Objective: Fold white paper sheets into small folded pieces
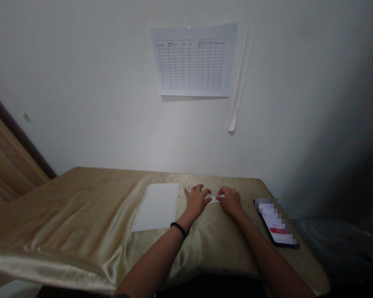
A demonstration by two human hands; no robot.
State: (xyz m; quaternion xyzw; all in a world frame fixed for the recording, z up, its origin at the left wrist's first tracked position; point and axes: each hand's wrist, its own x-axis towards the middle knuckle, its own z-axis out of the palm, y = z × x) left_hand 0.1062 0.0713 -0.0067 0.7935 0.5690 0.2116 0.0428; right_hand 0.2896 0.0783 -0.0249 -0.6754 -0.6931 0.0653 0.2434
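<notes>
A small piece of folded white paper [214,200] lies between my hands on the gold cloth. My left hand [198,199] pinches its left end with thumb and forefinger, the other fingers curled and the little finger stuck out. On the other end, my right hand [230,200] grips the paper between thumb and forefinger. Both ends are partly hidden by the fingers. Just left of my left hand rests a stack of white loose-leaf sheets [158,206] with punched holes along its left edge.
A table [90,207] carries a wrinkled satin gold cloth. To the right lies a phone [275,223] with a lit, blurred screen. On the wall behind hang a printed grid sheet [191,62] and a white strip [240,82]. Wood panelling [9,153] stands at the left.
</notes>
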